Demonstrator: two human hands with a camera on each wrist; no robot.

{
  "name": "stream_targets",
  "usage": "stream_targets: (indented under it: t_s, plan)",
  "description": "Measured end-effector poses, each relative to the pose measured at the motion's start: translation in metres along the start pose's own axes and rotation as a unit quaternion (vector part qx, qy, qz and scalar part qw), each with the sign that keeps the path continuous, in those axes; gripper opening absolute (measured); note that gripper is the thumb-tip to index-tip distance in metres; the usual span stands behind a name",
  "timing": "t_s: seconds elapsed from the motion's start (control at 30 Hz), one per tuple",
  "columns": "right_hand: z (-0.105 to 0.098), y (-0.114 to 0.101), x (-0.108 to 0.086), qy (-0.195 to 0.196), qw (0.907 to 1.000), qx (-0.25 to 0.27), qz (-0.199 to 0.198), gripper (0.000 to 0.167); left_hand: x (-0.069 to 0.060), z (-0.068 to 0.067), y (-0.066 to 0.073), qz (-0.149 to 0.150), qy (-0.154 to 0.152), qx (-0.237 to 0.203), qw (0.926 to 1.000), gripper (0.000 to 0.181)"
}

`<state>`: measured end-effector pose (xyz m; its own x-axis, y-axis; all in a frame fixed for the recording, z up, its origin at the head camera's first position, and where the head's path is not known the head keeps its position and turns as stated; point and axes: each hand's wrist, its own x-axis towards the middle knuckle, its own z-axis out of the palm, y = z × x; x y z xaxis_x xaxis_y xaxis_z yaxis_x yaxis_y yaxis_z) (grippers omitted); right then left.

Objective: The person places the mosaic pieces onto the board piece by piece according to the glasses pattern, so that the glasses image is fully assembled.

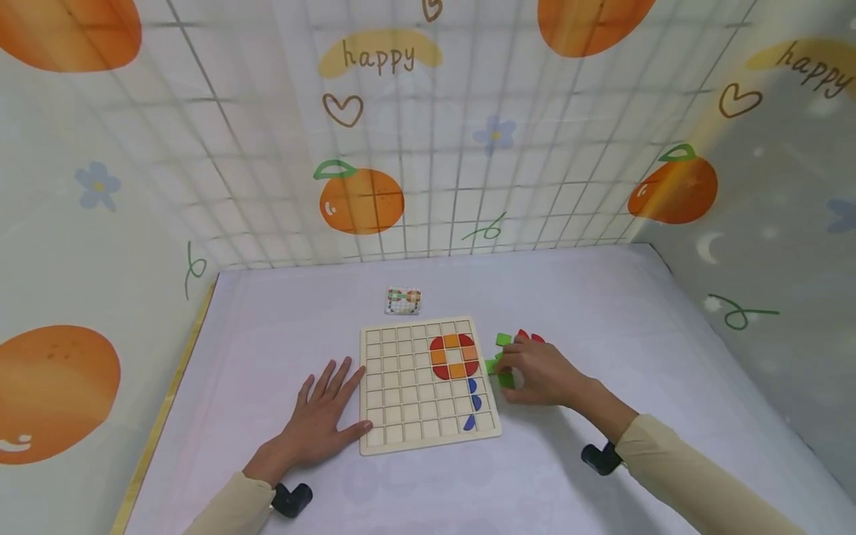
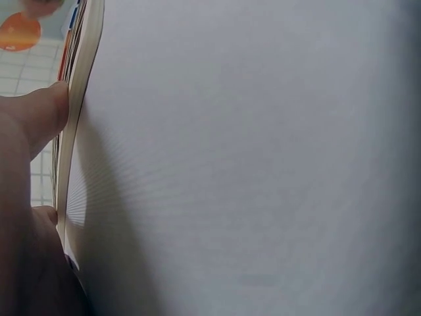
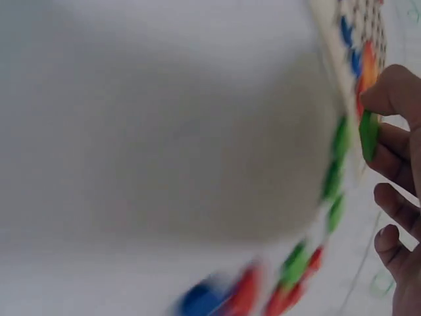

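A pale wooden grid board [image 1: 401,397] lies flat on the table. Red quarter-round pieces [image 1: 468,341] and orange squares [image 1: 451,341] form a ring at its upper right. Below the ring, blue pieces [image 1: 475,403] sit in the right-hand cells. My left hand [image 1: 314,423] lies with fingers spread, thumb and a fingertip touching the board's left edge. Beside the right edge, my right hand [image 1: 545,373] pinches a green piece [image 3: 369,136] between thumb and fingers. Loose green pieces [image 1: 504,339] lie near that hand, partly hidden by it in the head view.
A small pattern card [image 1: 403,301] lies behind the board. Loose red pieces [image 1: 537,338] are just beyond my right hand; a blurred blue piece [image 3: 200,299] shows near them in the right wrist view. A printed curtain [image 1: 428,148] hangs at the table's back.
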<state>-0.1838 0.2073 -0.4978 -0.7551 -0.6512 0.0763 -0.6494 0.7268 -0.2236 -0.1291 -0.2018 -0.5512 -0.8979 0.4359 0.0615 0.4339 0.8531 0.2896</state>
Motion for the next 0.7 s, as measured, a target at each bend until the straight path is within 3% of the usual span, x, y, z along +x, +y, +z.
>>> stream_targets:
  t_s: [0.2, 0.33, 0.5, 0.7]
  plan:
    - [0.004, -0.028, 0.067, 0.005, 0.9969, 0.011, -0.078, 0.024, -0.002, -0.001, -0.001, -0.009, -0.004, 0.004, 0.9999, 0.089]
    - [0.012, -0.039, 0.099, 0.017, 0.9947, 0.007, -0.101, 0.019, -0.002, -0.003, 0.0, -0.013, -0.01, 0.01, 0.9998, 0.089]
    - [0.025, -0.045, 0.12, 0.027, 0.9936, 0.007, -0.11, 0.019, -0.001, -0.003, 0.0, -0.01, -0.011, 0.011, 0.9998, 0.089]
    - [0.034, -0.046, 0.126, 0.013, 0.994, -0.007, -0.109, 0.022, 0.003, -0.002, 0.001, -0.008, -0.014, 0.007, 0.9998, 0.089]
